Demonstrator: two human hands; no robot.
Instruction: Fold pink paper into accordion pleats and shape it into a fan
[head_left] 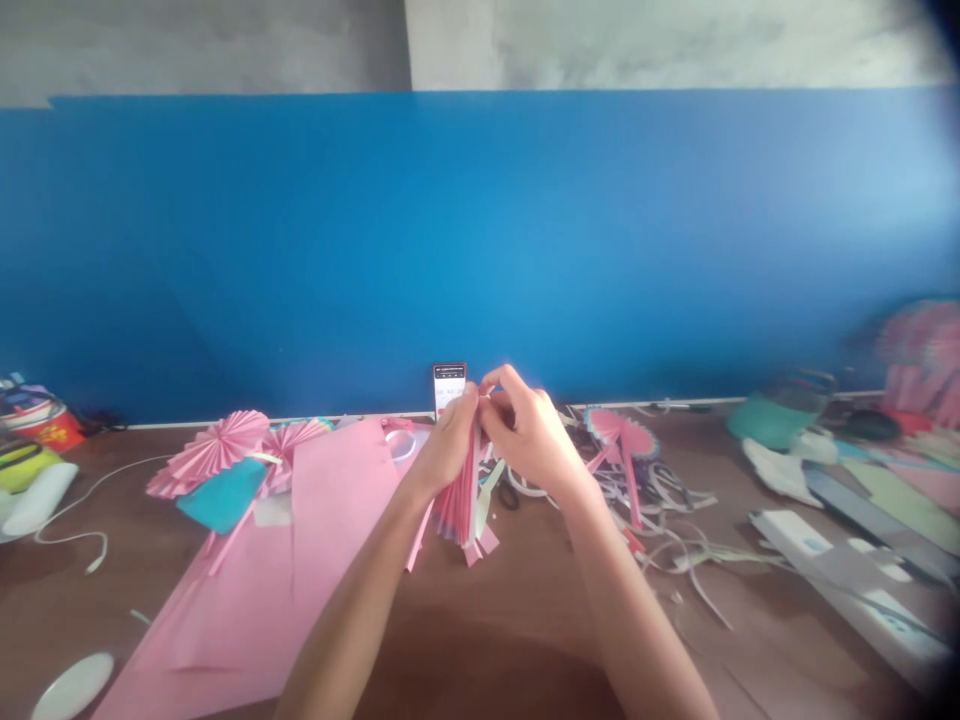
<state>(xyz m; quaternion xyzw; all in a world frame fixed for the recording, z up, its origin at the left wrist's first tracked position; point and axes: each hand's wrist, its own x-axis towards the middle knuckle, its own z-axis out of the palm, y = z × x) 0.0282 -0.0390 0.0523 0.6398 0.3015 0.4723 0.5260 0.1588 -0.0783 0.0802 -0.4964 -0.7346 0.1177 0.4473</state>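
Note:
A pink pleated paper fan (457, 502) hangs folded nearly shut below my hands, above the desk. My left hand (452, 437) is closed around its upper part. My right hand (520, 420) pinches with thumb and forefinger at the fan's top end, close to the left fingertips; a small pale bit shows there, too small to name. Just behind the hands a phone (449, 383) stands upright with its screen lit. Under the fan lie small pink paper scraps (482, 546), and black scissor handles (509, 491) show partly behind my right hand.
Large pink paper sheets (247, 620) cover the left of the brown desk, with finished pleated fans (217, 452) and a teal piece (223, 496) on them. Tangled white strips (675, 490) and another fan (621, 436) lie right. A power strip (847, 580) sits far right, before a blue partition (480, 240).

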